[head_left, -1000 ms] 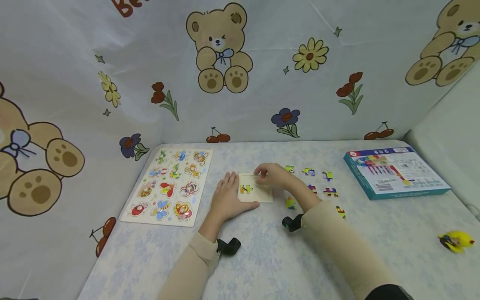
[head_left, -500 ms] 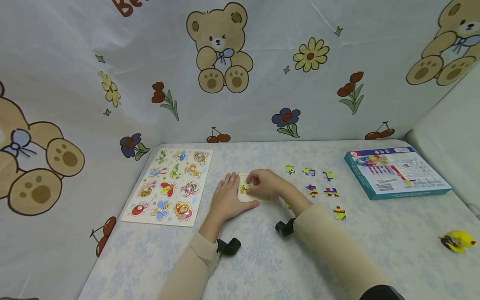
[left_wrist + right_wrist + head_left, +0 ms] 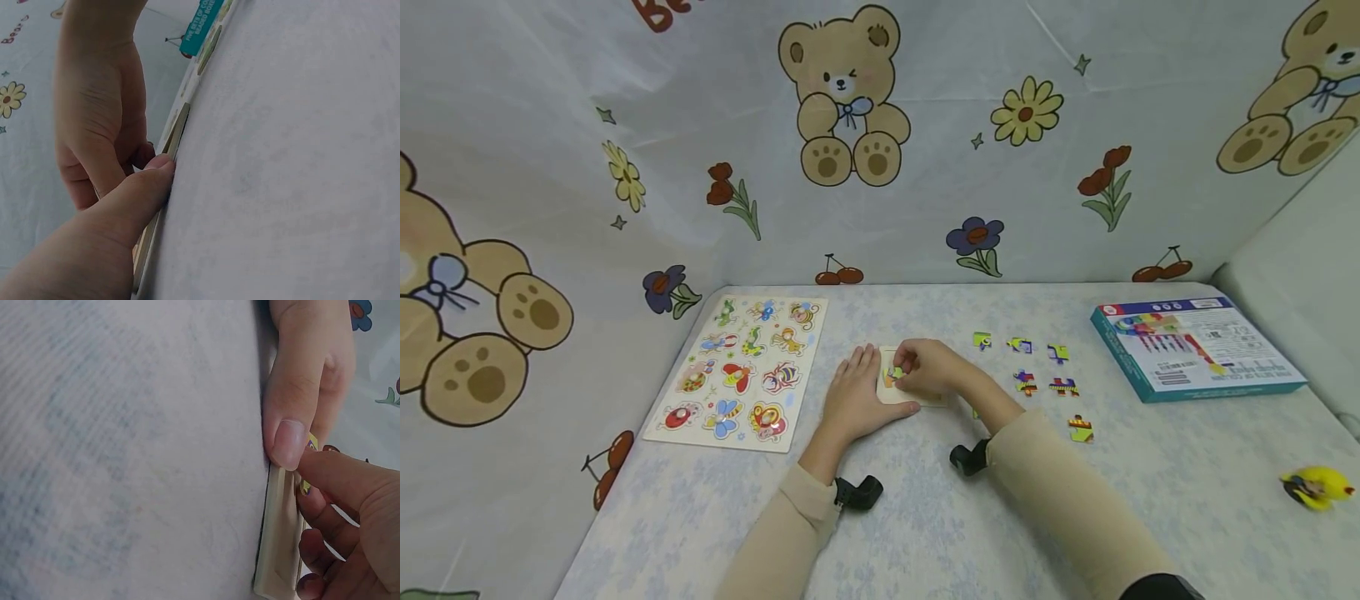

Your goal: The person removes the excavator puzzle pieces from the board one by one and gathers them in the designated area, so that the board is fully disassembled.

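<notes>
A small wooden puzzle tray (image 3: 278, 544) lies flat on the table between the two hands. My left hand (image 3: 856, 393) rests along its left side with fingers straight, the thumb at the tray's near edge. My right hand (image 3: 936, 367) reaches over the tray from the right and covers much of it. Its thumb and curled forefinger pinch a small yellow jigsaw piece (image 3: 305, 487) low over the tray's left part. Several loose jigsaw pieces (image 3: 1025, 382), yellow with dark, red and blue marks, lie spread on the table right of the tray. One is mostly hidden behind the right forearm.
At the left stands out a flat board (image 3: 752, 337) with insect pictures. A teal-edged box (image 3: 1198, 346) lies at the back right, and a yellow toy figure (image 3: 1317, 486) sits near the right edge. Behind the table hangs a bear-print cloth (image 3: 917, 225).
My right hand has moved left and slightly down over the tray, bringing its fingertips to the left part, then held there. The left hand has stayed in place.
</notes>
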The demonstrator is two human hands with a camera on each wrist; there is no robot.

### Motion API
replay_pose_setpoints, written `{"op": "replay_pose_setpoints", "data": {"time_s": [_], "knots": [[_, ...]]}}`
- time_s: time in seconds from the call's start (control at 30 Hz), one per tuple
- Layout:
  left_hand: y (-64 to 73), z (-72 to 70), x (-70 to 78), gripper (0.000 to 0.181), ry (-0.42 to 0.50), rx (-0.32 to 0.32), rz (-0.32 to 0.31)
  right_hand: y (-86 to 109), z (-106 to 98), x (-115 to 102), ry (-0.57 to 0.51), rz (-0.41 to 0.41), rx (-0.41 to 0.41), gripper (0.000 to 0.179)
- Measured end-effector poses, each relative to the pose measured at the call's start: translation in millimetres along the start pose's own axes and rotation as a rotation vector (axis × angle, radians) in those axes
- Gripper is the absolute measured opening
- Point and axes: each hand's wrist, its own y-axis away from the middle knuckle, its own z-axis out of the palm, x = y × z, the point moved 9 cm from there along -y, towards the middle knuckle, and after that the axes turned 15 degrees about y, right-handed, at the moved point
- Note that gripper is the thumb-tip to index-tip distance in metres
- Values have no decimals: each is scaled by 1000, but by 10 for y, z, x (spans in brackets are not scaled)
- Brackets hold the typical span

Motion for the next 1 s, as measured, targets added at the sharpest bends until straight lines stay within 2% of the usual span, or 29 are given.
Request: {"op": "replay_pose_setpoints", "data": {"time_s": [0.33, 0.6, 0.7, 0.8, 0.9, 1.0], "knots": [[-9, 0, -11, 125, -5, 1, 0, 51, -52, 9, -40, 4, 49, 23], [-25, 9, -22, 127, -5, 8, 0, 181, -254, 143, -102, -6, 104, 20], [-23, 13, -26, 127, -10, 10, 0, 284, -350, 262, -100, 32, 125, 20], [-21, 15, -26, 126, -12, 14, 1, 406, -416, 439, -94, 107, 131, 20], [-15, 14, -21, 126, -4, 20, 3, 527, -454, 634, -81, 177, 133, 20], [-11, 10, -9, 126, 3, 25, 7, 635, -475, 795, -78, 211, 138, 21]]}}
